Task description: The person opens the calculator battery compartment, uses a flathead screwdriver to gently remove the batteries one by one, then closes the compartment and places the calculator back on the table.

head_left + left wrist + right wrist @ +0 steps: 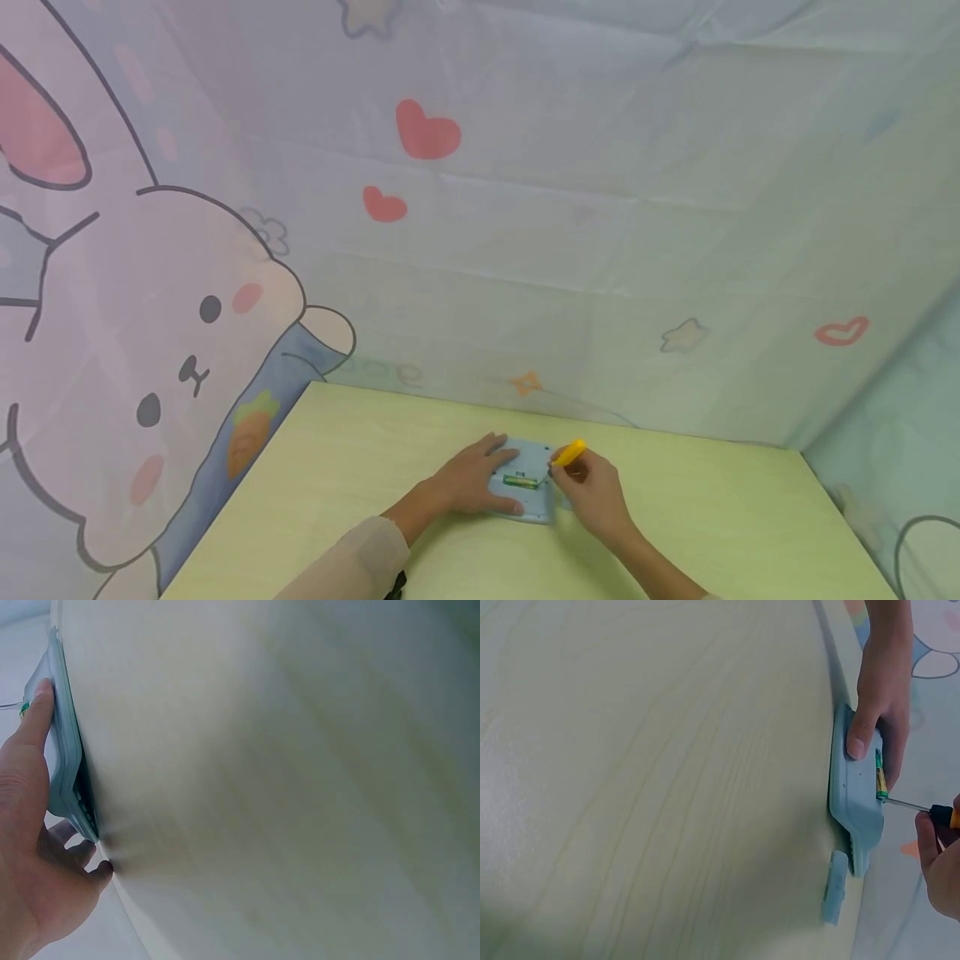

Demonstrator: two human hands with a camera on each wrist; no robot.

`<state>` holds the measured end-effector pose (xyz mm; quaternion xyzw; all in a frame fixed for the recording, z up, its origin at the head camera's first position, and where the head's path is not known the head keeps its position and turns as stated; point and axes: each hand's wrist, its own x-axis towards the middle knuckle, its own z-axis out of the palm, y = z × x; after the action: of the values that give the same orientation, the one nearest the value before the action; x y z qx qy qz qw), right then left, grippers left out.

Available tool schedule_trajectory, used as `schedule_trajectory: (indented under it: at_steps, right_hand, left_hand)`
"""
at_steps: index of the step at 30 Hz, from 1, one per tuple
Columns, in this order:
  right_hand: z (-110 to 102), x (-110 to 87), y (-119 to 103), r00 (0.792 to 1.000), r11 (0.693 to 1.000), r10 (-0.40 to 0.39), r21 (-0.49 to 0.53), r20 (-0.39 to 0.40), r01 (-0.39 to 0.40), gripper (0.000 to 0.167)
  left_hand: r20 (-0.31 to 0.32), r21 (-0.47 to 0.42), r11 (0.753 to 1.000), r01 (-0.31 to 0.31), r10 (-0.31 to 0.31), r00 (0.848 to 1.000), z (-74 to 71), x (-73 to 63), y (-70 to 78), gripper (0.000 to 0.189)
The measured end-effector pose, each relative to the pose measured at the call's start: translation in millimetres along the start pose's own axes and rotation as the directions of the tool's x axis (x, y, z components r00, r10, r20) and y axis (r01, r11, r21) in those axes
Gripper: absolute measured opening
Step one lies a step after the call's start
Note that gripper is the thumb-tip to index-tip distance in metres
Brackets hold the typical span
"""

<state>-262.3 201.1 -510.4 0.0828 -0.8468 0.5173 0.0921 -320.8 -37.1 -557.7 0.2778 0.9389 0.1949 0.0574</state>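
A light blue plastic device (534, 457) lies on the table with its battery slot facing up. A green-and-gold battery (521, 482) sits in that slot. My left hand (476, 479) rests spread over the device's left part, thumb (858, 746) laid straight on the near side of its top. In my right hand (597, 498) is a screwdriver with a yellow handle (572, 452), pinched between thumb and fingers. Its thin metal shaft (907, 805) slants down to the battery's right end, as the right wrist view shows. The left wrist view catches the device edge-on (66, 727).
A small light blue piece (835, 887) lies on the table just right of the device. The pale wood-grain table (360, 450) backs onto a printed cloth (540, 250) with a rabbit and hearts. A black item (397, 583) shows beside the left sleeve.
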Motion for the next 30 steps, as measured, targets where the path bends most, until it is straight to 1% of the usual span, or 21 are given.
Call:
schedule_trajectory:
  at_steps: [4, 12, 15, 19, 23, 30]
  right_hand:
    - [1.0, 0.0, -1.4, 0.999, 0.999, -0.040, -0.011, -0.005, 0.040, 0.012]
    - [1.7, -1.1, -1.7, 0.995, 0.995, -0.096, -0.030, -0.025, 0.095, 0.012]
    - [1.6, -0.8, -1.1, 0.995, 0.995, -0.094, -0.024, -0.031, 0.093, 0.012]
    - [2.0, -1.7, 0.2, 0.997, 0.997, -0.071, -0.021, -0.030, 0.071, 0.014]
    - [2.1, -2.2, 1.6, 0.997, 0.997, -0.069, -0.026, -0.028, 0.069, 0.014]
    - [-1.4, 1.6, 4.6, 0.996, 0.997, -0.064, -0.037, -0.057, 0.062, 0.014]
  left_hand:
    - [0.000, 0.007, 1.000, -0.002, 0.002, 1.000, 0.3, 0.5, -0.6, 0.099]
    - [-0.001, 0.018, 1.000, 0.000, 0.000, 1.000, 0.7, 1.8, -0.1, 0.099]
    - [-0.004, 0.025, 1.000, -0.002, 0.002, 1.000, 0.6, 2.1, -0.2, 0.099]
    - [-0.003, 0.023, 1.000, -0.004, 0.004, 1.000, 0.6, 1.9, -0.5, 0.099]
    - [-0.001, 0.019, 1.000, -0.005, 0.005, 1.000, 1.1, 1.8, -1.0, 0.099]
    - [-0.002, 0.027, 1.000, -0.006, 0.006, 1.000, 3.2, 3.6, -3.8, 0.100]
